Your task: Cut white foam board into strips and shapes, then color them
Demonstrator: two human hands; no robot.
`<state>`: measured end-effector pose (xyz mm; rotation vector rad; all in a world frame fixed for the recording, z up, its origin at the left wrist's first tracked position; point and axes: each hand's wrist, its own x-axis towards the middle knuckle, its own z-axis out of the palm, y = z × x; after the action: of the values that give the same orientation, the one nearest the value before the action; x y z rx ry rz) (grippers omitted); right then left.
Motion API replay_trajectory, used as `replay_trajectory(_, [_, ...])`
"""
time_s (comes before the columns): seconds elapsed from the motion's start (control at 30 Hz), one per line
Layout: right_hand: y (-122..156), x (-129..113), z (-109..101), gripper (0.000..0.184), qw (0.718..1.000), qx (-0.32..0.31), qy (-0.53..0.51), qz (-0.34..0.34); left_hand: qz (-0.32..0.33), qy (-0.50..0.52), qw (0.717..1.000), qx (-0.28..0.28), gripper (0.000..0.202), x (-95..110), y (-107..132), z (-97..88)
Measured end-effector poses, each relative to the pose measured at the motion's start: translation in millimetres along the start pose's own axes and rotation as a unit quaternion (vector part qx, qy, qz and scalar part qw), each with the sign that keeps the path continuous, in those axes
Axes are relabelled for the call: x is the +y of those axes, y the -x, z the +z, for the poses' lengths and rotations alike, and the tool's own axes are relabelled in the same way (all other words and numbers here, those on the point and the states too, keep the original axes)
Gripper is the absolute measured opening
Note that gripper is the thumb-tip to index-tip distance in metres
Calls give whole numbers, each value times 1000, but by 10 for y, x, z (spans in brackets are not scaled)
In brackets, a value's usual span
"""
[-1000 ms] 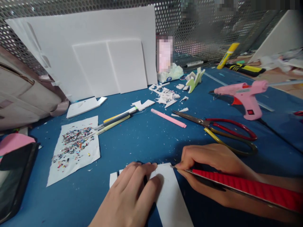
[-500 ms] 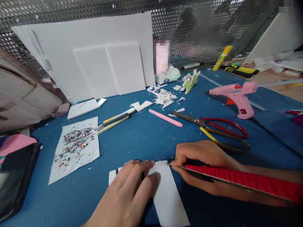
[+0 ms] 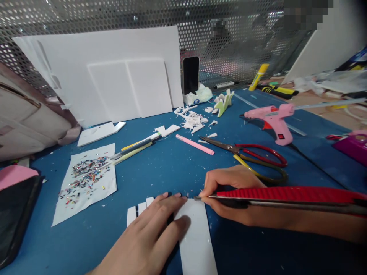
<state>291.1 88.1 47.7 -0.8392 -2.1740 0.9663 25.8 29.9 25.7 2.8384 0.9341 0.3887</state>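
Near the front of the blue table, my left hand (image 3: 151, 229) lies flat with its fingers stretched out. Its fingertips press on the left edge of a white foam board strip (image 3: 196, 240). Several small white board pieces (image 3: 132, 215) stick out beneath and beside that hand. My right hand (image 3: 229, 191) is closed around a red utility knife (image 3: 275, 196), fingers pinched close to the tip. The blade touches the strip's far edge near its right corner. Part of the knife's grip in the palm is hidden.
Scissors (image 3: 246, 151) and a pink pen (image 3: 195, 144) lie beyond the right hand, with a pink glue gun (image 3: 275, 118) farther right. Left are a paper with coloured bits (image 3: 86, 179), craft pens (image 3: 134, 149) and a dark tablet-like device (image 3: 17, 217). White scraps (image 3: 193, 120) and leaning boards (image 3: 114, 42) stand behind.
The knife tip has shifted left along the strip's far edge, and its handle is tilted closer to level. My left hand still presses the strip. The whole view has moved slightly.
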Motion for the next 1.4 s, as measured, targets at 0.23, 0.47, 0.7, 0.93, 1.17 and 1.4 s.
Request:
replay_trajectory(0.23, [-2,39,13,5,998,-17,23,-53,38,-4,998,51,51,-80,9,100])
replay_trajectory(0.47, [50,-37,23,9,991,-40,94,-82,42,-19,996,78,33,-66,-15,106])
replay_trajectory(0.7, [78,-91,20,15,992,-39,113,-49,40,-54,990,127,33,-41,-43,191])
replay_trajectory(0.93, [96,-90,15,16,992,-51,110,-47,26,-66,989,127,29,-14,1,230])
replay_trajectory(1.17, [34,5,-12,10,996,-44,78,-13,47,-63,989,122,29,-44,2,195])
replay_trajectory(1.4, [-46,30,-54,7,996,-39,65,-45,51,-36,991,119,32,-38,-26,168])
